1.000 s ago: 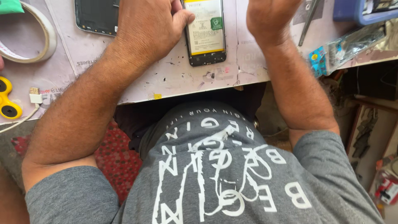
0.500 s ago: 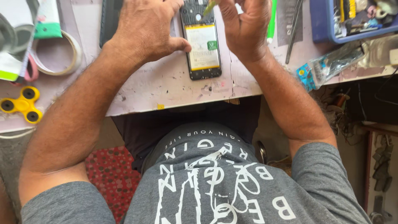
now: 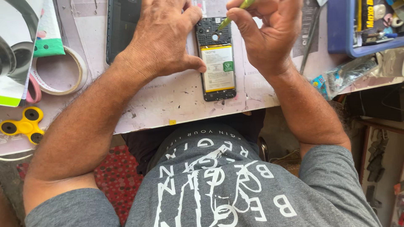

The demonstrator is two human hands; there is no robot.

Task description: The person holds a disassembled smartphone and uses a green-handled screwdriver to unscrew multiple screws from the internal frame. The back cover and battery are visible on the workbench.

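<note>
An opened phone point(image 3: 216, 59) lies face down on the worn white worktop point(image 3: 168, 105), its back cover off, showing a pale battery and a black upper board. My left hand point(image 3: 162, 40) presses on the table at the phone's left edge, thumb against its side. My right hand point(image 3: 265, 31) pinches a thin yellow-green tool point(image 3: 233, 14) whose tip touches the phone's upper board near the camera hole.
A dark phone panel point(image 3: 122, 29) lies left of my left hand. Tape rolls point(image 3: 59, 71) and a yellow fidget spinner point(image 3: 23, 126) sit far left. A blue parts tray point(image 3: 362, 27), tweezers point(image 3: 309, 38) and plastic packets point(image 3: 345, 75) lie to the right.
The view has shifted so the phone sits lower in frame. My right hand has come down over the phone's top, bringing the tool tip onto the board. The left hand stays beside the phone.
</note>
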